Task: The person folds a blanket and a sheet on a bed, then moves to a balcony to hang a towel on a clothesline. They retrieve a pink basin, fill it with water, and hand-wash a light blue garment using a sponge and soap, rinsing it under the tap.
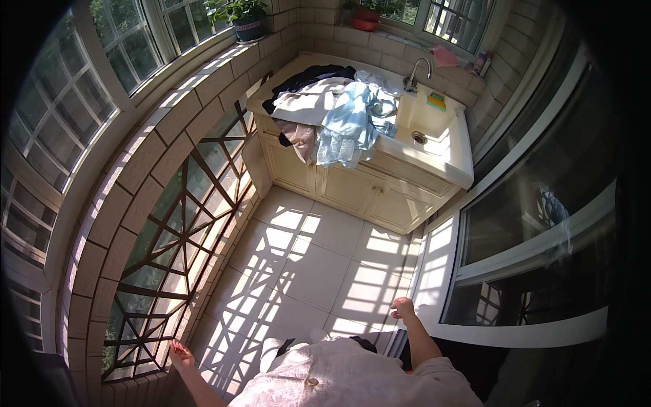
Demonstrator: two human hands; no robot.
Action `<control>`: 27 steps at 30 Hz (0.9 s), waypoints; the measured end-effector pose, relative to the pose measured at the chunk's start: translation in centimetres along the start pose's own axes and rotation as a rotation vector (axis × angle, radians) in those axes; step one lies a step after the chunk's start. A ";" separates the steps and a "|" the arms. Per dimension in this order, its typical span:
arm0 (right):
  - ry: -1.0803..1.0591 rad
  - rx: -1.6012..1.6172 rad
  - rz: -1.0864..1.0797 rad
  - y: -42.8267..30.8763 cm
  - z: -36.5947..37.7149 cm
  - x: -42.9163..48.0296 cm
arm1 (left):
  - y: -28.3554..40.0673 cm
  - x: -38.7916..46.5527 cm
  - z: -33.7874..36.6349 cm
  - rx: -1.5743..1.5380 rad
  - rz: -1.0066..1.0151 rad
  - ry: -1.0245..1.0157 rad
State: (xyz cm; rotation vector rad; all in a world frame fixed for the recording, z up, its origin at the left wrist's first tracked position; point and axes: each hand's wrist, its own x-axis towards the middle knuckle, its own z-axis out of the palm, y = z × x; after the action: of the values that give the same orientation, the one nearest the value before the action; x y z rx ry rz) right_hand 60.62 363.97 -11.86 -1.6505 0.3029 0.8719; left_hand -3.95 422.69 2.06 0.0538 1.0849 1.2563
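Observation:
My left hand [182,355] hangs low at the left, close to the brown metal lattice [184,239] under the windows, and nothing shows in it. On the other side, my right hand [403,309] is near the white sliding-door frame [432,285], empty with loosely bent fingers. Ahead stands a cream sink cabinet [341,191]. On its top lies a heap of clothes: a light blue garment [351,109], a white garment [305,102], a black garment [315,76] and a beige-pink garment [300,140]. Some cloth hangs over the front edge. Both hands are well short of it.
The basin [432,129] has a metal faucet [419,74], a drain [419,137] and a yellow-green sponge [436,101]. A pink cloth [444,56] and potted plants [247,25] sit on the ledges. Sunlit tiles [315,274] cover the floor. Glass doors [524,229] line the right.

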 end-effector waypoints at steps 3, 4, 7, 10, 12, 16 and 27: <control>0.089 -0.532 -0.139 -0.5 2.7 -1.0 | -11.2 -2.2 12.9 0.165 -0.112 -0.023; 0.096 -0.308 0.020 -1.3 3.5 -1.2 | -13.8 -3.2 17.3 0.282 -0.096 -0.050; 0.153 -0.172 0.176 -3.6 5.5 -1.2 | -19.2 -5.4 27.8 0.522 -0.197 -0.416; 0.195 -0.092 0.147 -5.3 5.8 -0.5 | -25.6 -5.1 34.9 0.709 -0.201 -0.491; 0.228 -0.016 0.079 -6.0 5.1 0.0 | -30.2 -4.2 39.6 0.817 -0.213 -0.554; 0.341 -0.065 -0.042 -6.4 3.2 0.4 | -39.6 -5.3 49.1 1.032 -0.279 -0.721; 0.643 0.630 0.397 -9.1 2.1 2.8 | -63.3 -16.5 75.3 1.155 0.274 -1.381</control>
State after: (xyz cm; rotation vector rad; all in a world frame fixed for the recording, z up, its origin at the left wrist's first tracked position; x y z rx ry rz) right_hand 67.36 369.18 -7.22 -1.2364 1.2493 0.4215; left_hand 94.74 424.29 16.47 1.7090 0.3870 0.3828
